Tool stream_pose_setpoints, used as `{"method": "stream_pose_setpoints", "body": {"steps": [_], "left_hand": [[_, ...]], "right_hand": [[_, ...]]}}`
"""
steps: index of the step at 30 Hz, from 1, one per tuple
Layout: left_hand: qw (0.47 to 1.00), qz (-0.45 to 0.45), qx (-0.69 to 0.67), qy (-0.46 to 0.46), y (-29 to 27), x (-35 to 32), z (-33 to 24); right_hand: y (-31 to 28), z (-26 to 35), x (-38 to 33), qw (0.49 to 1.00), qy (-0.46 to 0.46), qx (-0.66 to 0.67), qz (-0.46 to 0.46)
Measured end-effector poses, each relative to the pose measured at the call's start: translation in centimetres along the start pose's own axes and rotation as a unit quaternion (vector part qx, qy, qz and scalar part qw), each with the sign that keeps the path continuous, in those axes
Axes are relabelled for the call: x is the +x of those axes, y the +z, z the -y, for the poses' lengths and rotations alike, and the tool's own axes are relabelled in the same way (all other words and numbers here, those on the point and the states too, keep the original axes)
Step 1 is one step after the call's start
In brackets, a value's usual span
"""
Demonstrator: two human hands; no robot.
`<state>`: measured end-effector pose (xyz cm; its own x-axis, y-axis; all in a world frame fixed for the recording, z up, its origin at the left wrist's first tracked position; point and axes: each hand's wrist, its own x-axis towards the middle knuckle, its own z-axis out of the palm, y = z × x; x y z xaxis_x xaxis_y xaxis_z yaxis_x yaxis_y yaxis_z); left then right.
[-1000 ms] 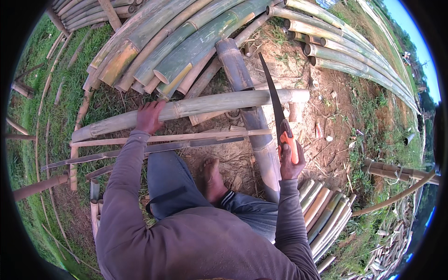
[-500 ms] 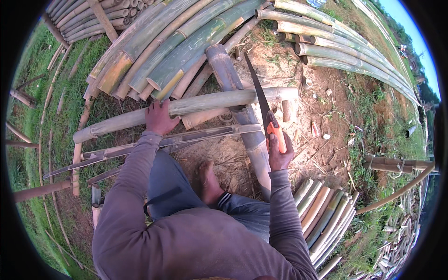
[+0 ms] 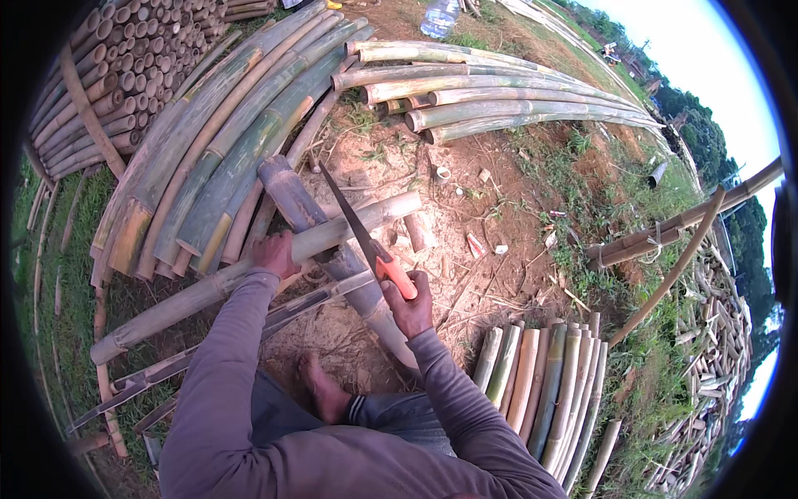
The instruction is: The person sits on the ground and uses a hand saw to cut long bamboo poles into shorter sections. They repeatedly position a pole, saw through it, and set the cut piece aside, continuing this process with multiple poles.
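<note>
My left hand is closed over a pale bamboo pole, pressing on its upper side. The pole lies slantwise across a thicker, dark bamboo log, its right end sticking out past the log. In my right hand is a handsaw with an orange handle, fingers wrapped round the grip. Its long dark blade points up and away, lying across the pole's right part; whether the teeth touch the pole I cannot tell. Nearer me, a split bamboo length also rests over the log.
Large green bamboo poles lie at the far left, and more poles at the far right. Cut bamboo pieces sit beside my right arm. A stack of bamboo stands behind. My bare foot is below the log.
The view has swung to the right, so the poles and log appear farther left. Both hands keep their holds, and the saw still lies across the pole at a slightly different slant.
</note>
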<state>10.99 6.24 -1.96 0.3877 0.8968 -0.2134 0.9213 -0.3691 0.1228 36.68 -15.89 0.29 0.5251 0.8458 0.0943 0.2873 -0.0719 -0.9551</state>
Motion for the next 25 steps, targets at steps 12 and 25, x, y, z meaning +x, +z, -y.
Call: {"method": "stream_pose_setpoints", "body": {"steps": [12,25], "left_hand": [[0.998,-0.024,-0.053,0.016,0.3,-0.5,-0.1],[0.997,-0.030,-0.071,0.030,0.4,-1.6,-0.1]], "right_hand": [[-0.2,0.6,-0.3,0.997,-0.069,-0.004,0.036],[-6.5,3.1,-10.9,0.996,0.036,0.082,-0.007]]}}
